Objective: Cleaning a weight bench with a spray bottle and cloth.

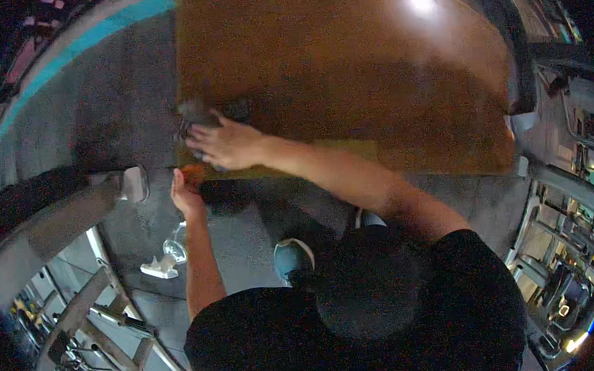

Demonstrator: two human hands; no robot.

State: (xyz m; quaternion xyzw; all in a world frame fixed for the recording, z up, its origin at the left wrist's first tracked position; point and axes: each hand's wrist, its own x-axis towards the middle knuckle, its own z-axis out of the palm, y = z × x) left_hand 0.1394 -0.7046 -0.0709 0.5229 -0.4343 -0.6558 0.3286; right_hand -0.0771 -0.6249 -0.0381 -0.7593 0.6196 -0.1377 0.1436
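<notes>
A wide, glossy brown panel stretches out before me, its near left corner close to my hands. My right hand reaches across to that corner, fingers spread over a dark, blurred cloth pressed on the surface. Against the near edge of the same corner rests my left hand, its fingers pointing up. An orange patch lies beside those fingers; whether it is a reflection or a separate thing is unclear. Part of the left hand's grip is hidden.
Below the panel, left of my shoes, lies a clear spray bottle with a white trigger head. Padded grey bars and metal frames stand at left, with more metal frames at right. A bright light reflects on the panel's far right.
</notes>
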